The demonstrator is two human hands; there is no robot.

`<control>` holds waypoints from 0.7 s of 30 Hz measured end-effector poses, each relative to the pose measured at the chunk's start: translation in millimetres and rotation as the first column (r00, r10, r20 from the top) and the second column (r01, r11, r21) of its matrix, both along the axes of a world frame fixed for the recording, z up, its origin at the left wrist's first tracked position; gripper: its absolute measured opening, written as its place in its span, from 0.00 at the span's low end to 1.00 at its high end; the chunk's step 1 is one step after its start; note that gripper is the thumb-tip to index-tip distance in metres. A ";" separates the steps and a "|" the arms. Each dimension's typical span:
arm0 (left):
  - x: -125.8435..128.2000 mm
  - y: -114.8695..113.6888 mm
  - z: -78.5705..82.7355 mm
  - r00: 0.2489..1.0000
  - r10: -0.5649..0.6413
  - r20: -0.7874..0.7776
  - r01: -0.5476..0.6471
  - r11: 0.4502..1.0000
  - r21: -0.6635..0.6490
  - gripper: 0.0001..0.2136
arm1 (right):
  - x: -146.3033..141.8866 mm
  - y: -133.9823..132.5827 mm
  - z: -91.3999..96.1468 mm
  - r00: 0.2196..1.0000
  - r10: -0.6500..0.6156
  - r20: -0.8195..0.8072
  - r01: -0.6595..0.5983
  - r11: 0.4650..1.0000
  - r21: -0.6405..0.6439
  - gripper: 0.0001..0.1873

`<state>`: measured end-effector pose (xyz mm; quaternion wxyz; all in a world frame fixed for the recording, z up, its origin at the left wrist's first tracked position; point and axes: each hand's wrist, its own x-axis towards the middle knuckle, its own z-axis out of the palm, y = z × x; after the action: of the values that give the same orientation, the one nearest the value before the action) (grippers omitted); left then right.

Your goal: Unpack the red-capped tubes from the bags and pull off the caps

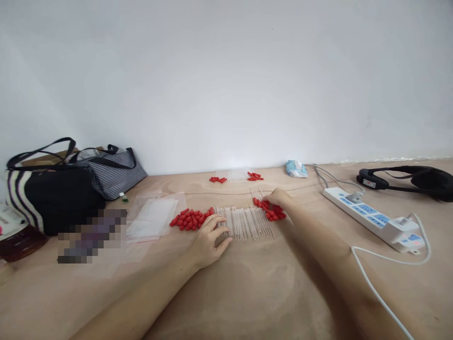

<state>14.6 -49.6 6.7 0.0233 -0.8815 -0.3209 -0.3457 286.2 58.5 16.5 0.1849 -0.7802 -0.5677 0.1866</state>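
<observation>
My left hand [210, 242] rests with its fingers apart at the left end of a row of thin clear tubes [244, 223]. Beside it on the left lies a heap of small red bulb-shaped caps [191, 219]. At the right end of the row, my right hand [279, 196] reaches down to another heap of red bulb-shaped pieces [275, 216]. Several thin sticks or tubes poke out near it. The fingers of that hand are mostly hidden, so any grip cannot be made out.
Clear plastic bags [152, 217] lie on the left, near black and striped bags [53, 198]. Farther back are more red pieces [255, 176] and a blue-white packet [296, 168]. On the right, a power strip [371, 217] trails a white cable close to my right arm; a black headset [406, 182] sits behind.
</observation>
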 end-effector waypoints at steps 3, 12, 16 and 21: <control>0.3 0.4 -0.9 1.000 -0.010 0.001 0.010 1.000 0.004 0.05 | -4.2 -1.7 12.2 0.999 0.017 0.040 -0.018 1.000 0.023 0.11; 0.7 2.8 -0.3 0.989 0.150 -0.002 -0.147 0.976 0.161 0.24 | -33.3 -80.5 6.0 0.832 0.412 0.371 -0.553 0.568 0.610 0.09; 4.7 2.1 0.4 0.985 0.104 -0.136 -0.066 0.963 0.261 0.15 | -47.0 -110.0 -18.4 0.761 0.422 0.494 -0.643 0.379 0.666 0.10; 10.5 -0.4 0.2 0.987 0.030 -0.156 0.014 0.962 0.273 0.08 | -58.5 -121.3 -28.3 0.715 0.500 0.488 -0.670 0.291 0.683 0.10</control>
<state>25.1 -50.0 6.9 0.1717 -0.8931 -0.2707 -0.3156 227.7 -62.8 -11.8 0.3943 -0.3449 -0.8433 -0.1202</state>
